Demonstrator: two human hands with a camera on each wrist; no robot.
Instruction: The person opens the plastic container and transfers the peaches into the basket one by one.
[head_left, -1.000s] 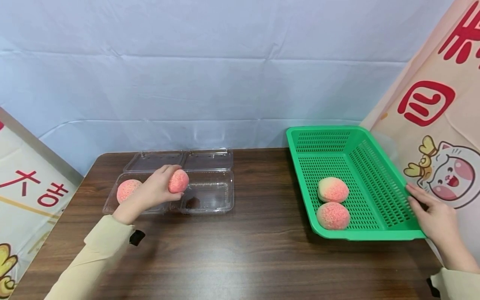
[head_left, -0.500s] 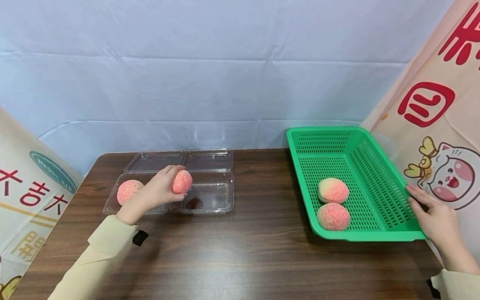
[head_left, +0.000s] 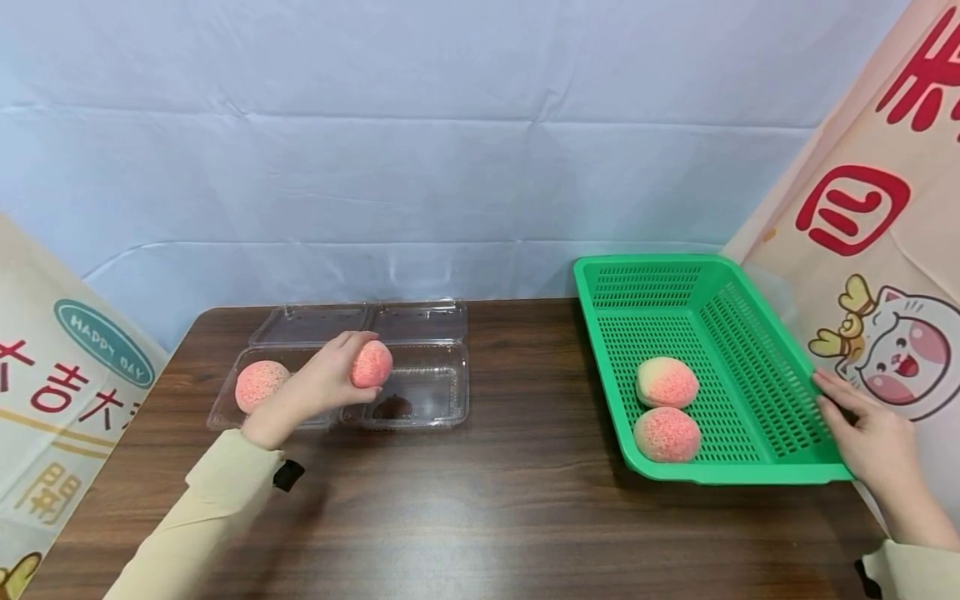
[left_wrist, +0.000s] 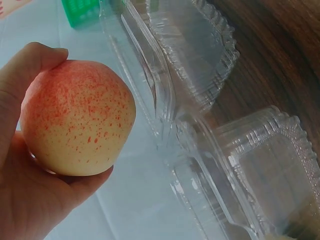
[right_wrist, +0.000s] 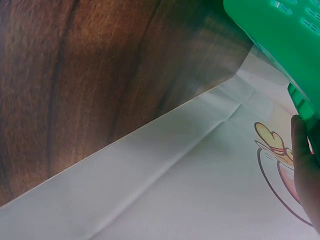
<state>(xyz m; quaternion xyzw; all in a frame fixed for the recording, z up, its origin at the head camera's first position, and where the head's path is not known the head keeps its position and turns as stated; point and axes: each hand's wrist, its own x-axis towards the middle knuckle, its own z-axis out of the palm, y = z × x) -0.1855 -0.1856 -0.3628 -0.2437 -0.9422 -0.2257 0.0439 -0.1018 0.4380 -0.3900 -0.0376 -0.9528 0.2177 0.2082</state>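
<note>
My left hand [head_left: 324,379] grips a pink and cream peach [head_left: 372,364] above the near part of the right clear plastic clamshell box [head_left: 438,392]. In the left wrist view, thumb and fingers go round the peach [left_wrist: 80,120], which is pinker at the top. Another peach [head_left: 262,385] sits in the left clear clamshell box [head_left: 223,407], partly behind my left wrist. On the right, my right hand [head_left: 873,433] holds the right rim of a green plastic basket [head_left: 738,473]. Two peaches lie inside it, a paler one [head_left: 667,382] behind a pinker one [head_left: 667,434].
Both boxes have their lids [head_left: 418,320] folded back toward the light cloth backdrop [head_left: 375,183]. All stands on a dark wooden table [head_left: 480,517]. Printed cloths hang at the left and right, the right one [head_left: 862,275] close beside the basket.
My left hand, with the peach in it, has shifted slightly right over the right box. The right hand and the basket have stayed in place.
</note>
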